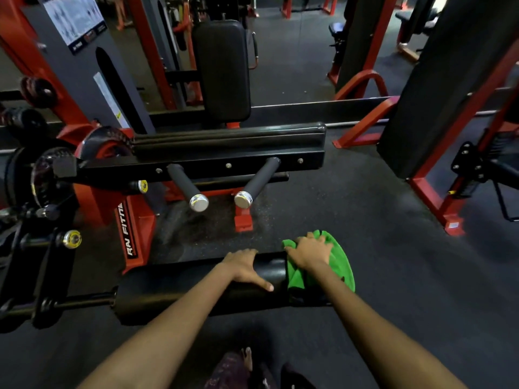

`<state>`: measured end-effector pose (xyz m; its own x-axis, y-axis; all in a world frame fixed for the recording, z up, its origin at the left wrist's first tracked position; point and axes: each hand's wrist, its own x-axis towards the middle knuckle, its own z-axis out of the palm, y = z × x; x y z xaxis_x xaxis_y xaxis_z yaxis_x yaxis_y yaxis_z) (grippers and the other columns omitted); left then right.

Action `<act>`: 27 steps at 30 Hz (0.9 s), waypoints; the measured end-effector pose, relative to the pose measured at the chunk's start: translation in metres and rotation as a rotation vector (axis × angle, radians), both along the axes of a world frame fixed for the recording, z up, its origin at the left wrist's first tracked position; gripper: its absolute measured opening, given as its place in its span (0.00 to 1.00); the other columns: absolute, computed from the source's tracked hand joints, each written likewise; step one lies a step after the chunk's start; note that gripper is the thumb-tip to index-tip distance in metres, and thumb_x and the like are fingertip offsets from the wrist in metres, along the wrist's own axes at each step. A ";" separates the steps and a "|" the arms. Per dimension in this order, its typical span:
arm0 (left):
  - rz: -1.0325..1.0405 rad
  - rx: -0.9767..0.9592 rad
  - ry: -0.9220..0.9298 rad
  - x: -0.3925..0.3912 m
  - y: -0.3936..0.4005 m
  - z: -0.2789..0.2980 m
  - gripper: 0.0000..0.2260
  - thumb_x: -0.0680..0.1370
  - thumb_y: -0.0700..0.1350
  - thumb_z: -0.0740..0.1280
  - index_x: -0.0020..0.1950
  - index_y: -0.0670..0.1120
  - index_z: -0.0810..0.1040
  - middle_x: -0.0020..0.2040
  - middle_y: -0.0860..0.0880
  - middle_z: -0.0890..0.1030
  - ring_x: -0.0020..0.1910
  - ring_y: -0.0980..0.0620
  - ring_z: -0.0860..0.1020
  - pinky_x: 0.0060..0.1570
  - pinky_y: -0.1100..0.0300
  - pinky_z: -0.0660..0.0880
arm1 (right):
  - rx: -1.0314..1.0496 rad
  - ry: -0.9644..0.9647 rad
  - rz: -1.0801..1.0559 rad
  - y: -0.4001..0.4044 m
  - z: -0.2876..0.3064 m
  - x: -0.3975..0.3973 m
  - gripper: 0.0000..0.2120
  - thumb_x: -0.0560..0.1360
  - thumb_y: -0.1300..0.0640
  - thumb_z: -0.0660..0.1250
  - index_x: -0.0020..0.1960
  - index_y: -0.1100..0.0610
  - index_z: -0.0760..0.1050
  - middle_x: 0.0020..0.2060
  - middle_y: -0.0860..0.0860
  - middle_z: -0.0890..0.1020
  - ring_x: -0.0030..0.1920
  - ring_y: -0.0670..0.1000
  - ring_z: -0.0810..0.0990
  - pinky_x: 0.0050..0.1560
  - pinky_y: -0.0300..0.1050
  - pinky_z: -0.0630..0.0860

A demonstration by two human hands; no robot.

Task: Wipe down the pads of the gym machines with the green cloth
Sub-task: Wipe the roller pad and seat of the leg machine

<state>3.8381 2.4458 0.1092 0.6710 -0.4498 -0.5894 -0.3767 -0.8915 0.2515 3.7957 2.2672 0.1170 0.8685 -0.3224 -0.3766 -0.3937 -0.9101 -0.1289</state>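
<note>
Head view: looking down at a black roller pad [196, 287] low in the centre of the frame, lying crosswise on a red and black gym machine [134, 220].
Cloth: the green cloth [337, 265] is draped over the right end of the roller pad, lower centre-right of the frame, hanging down its near side.
Right hand: the right hand [310, 252] presses flat on top of the cloth, fingers [318, 238] spread and only slightly bent over the curve; pressing, not pinching.
Left hand: the left hand [244, 266] rests bare on the pad just beside the cloth, fingers draped over the far side and thumb stretched along the near side; it seems to steady the roller.
Progress: only the right end is under the cloth now; nothing shows which parts are already clean.
Left to do: judging by the scene, the long pad [230, 138] in the middle of the frame, the upright back pad [222, 71] above it, and other machines further up.
</note>
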 end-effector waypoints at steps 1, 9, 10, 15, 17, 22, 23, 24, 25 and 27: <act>-0.008 0.006 -0.029 -0.001 0.001 -0.001 0.55 0.61 0.71 0.72 0.78 0.45 0.54 0.77 0.46 0.60 0.74 0.46 0.60 0.73 0.49 0.57 | -0.008 -0.008 0.039 0.008 -0.003 0.001 0.25 0.77 0.38 0.55 0.68 0.51 0.71 0.70 0.55 0.67 0.70 0.63 0.62 0.69 0.62 0.58; -0.018 0.021 -0.396 -0.058 0.005 -0.017 0.56 0.64 0.71 0.68 0.78 0.42 0.45 0.78 0.45 0.50 0.77 0.46 0.49 0.74 0.43 0.41 | -0.023 -0.228 0.234 -0.017 -0.020 -0.046 0.31 0.72 0.32 0.46 0.67 0.43 0.73 0.65 0.52 0.76 0.61 0.63 0.74 0.63 0.60 0.66; -0.015 0.034 -0.394 -0.060 0.006 -0.017 0.56 0.65 0.71 0.67 0.78 0.42 0.44 0.78 0.45 0.49 0.77 0.46 0.47 0.73 0.42 0.39 | -0.033 -0.173 0.176 -0.019 -0.017 -0.037 0.30 0.73 0.32 0.47 0.68 0.43 0.71 0.66 0.51 0.73 0.64 0.62 0.70 0.65 0.59 0.63; -0.020 0.041 -0.360 -0.058 0.004 -0.013 0.56 0.64 0.70 0.69 0.78 0.42 0.45 0.78 0.45 0.50 0.77 0.45 0.49 0.74 0.41 0.41 | 0.071 -0.001 0.068 0.016 0.001 0.011 0.24 0.77 0.38 0.56 0.68 0.47 0.71 0.70 0.55 0.67 0.71 0.62 0.62 0.69 0.59 0.60; -0.053 0.009 -0.370 -0.053 0.004 -0.011 0.54 0.63 0.69 0.71 0.76 0.41 0.51 0.75 0.44 0.57 0.74 0.45 0.55 0.73 0.42 0.47 | 0.058 -0.042 0.174 0.036 -0.007 0.003 0.25 0.77 0.37 0.54 0.69 0.47 0.69 0.71 0.54 0.67 0.69 0.62 0.64 0.68 0.57 0.61; -0.067 -0.053 -0.208 -0.011 0.008 0.004 0.52 0.61 0.69 0.73 0.74 0.42 0.58 0.71 0.45 0.62 0.70 0.44 0.61 0.70 0.47 0.58 | -0.006 -0.364 0.339 0.005 -0.025 -0.050 0.26 0.72 0.36 0.54 0.60 0.46 0.79 0.56 0.53 0.81 0.49 0.62 0.80 0.52 0.55 0.76; -0.064 -0.063 -0.142 -0.005 0.009 0.006 0.53 0.62 0.68 0.74 0.76 0.43 0.55 0.74 0.45 0.59 0.73 0.45 0.58 0.71 0.46 0.55 | -0.018 -0.379 0.325 -0.007 -0.028 -0.053 0.26 0.72 0.36 0.55 0.60 0.46 0.80 0.55 0.54 0.81 0.48 0.63 0.80 0.51 0.55 0.76; -0.055 -0.079 -0.072 -0.003 0.009 0.008 0.55 0.63 0.66 0.74 0.78 0.44 0.50 0.77 0.45 0.54 0.75 0.46 0.55 0.73 0.44 0.51 | -0.041 -0.376 0.309 -0.016 -0.031 -0.052 0.26 0.72 0.36 0.55 0.59 0.47 0.80 0.54 0.54 0.82 0.48 0.63 0.80 0.51 0.56 0.76; -0.037 -0.095 -0.014 -0.001 0.010 0.009 0.56 0.63 0.65 0.75 0.78 0.45 0.45 0.79 0.47 0.50 0.77 0.47 0.52 0.73 0.44 0.47 | -0.060 -0.365 0.284 -0.018 -0.031 -0.049 0.26 0.72 0.36 0.55 0.59 0.47 0.80 0.54 0.54 0.82 0.48 0.63 0.80 0.51 0.56 0.75; -0.016 -0.091 0.030 0.001 0.010 0.007 0.56 0.64 0.65 0.74 0.79 0.46 0.45 0.79 0.47 0.51 0.77 0.48 0.53 0.74 0.46 0.48 | -0.096 -0.320 0.166 -0.010 -0.021 -0.037 0.25 0.73 0.36 0.55 0.61 0.46 0.78 0.58 0.53 0.79 0.54 0.62 0.77 0.57 0.56 0.71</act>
